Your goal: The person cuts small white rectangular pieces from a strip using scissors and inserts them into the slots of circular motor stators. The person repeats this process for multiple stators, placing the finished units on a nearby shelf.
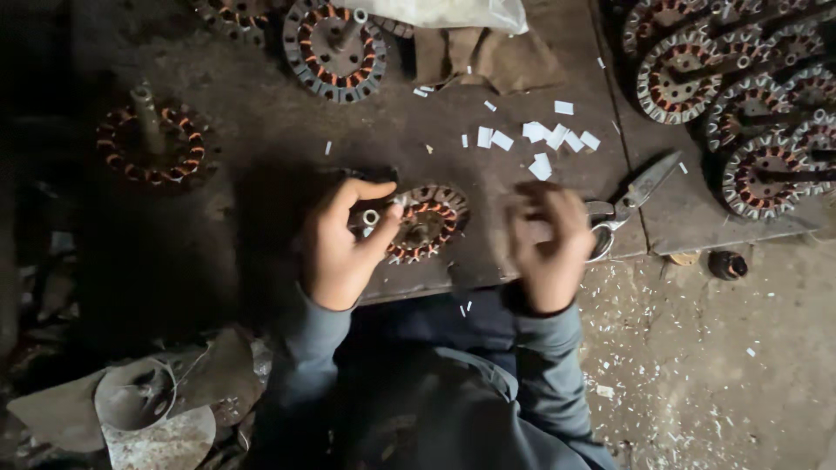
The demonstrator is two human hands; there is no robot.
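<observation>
Round stator (427, 223), copper-wound slots — left hand (342, 248) gripping

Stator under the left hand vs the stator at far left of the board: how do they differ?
The held stator lies by the near edge, gripped by the left hand; the far-left stator sits alone, untouched. The far-left one has a shaft standing upright from its centre; the held one shows none. Both are round, with copper windings.
</observation>
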